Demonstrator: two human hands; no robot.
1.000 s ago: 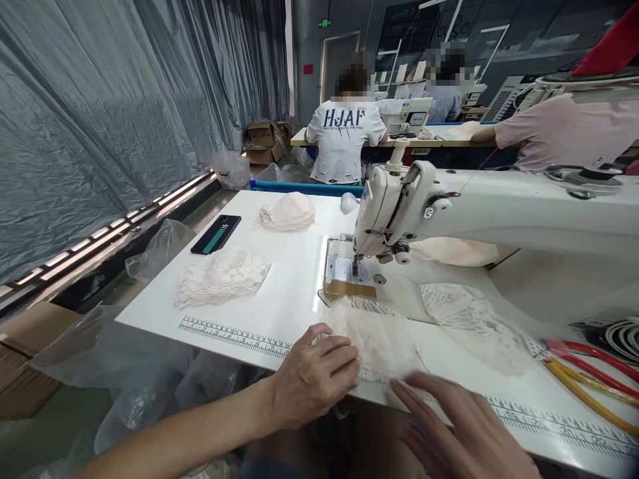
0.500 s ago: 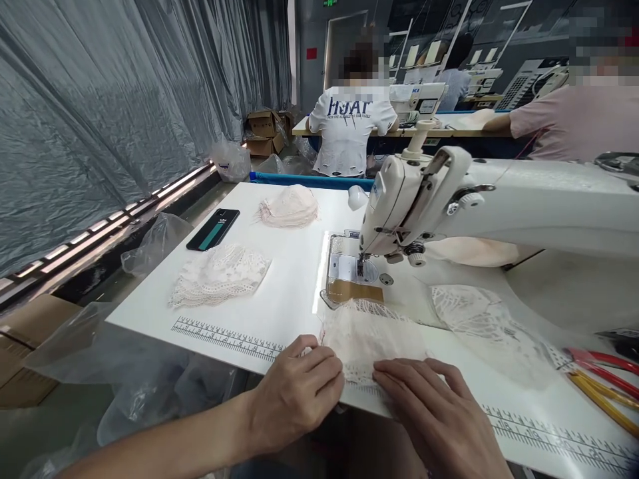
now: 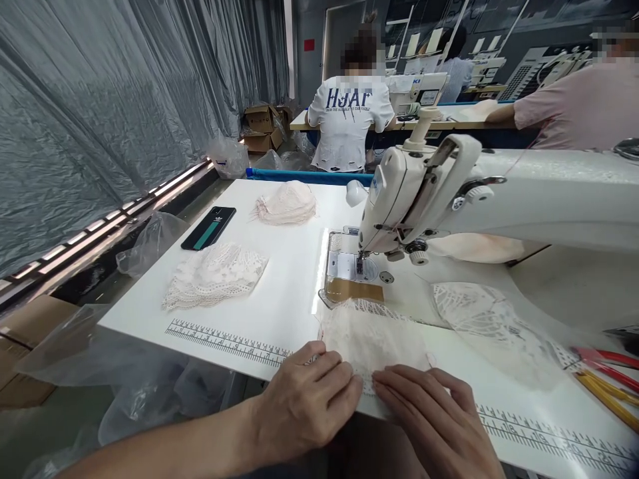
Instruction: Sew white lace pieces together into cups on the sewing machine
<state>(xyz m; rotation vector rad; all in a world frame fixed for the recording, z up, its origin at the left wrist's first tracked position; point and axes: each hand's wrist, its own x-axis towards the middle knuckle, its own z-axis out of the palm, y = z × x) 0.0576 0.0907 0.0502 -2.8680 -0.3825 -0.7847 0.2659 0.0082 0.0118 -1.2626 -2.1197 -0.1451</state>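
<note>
A pale lace fabric piece lies on the white table, its patterned far edge near the sewing machine's needle plate. My left hand has its fingers curled and closed on the near left corner of this piece. My right hand rests on the near right edge of the lace, fingers stretched out and flat. Ahead, the sewing machine has its presser foot above the plate, apart from the fabric. Another lace piece lies to the right.
A lace stack and a pinkish stack lie on the left, with a phone between. Red-handled and yellow-handled scissors lie at the right edge. A printed ruler runs along the front. A person in white sits ahead.
My left hand has shifted slightly right along the near edge of the lace, closer to my right hand. The right hand stays nearly in place. The view has moved a little.
</note>
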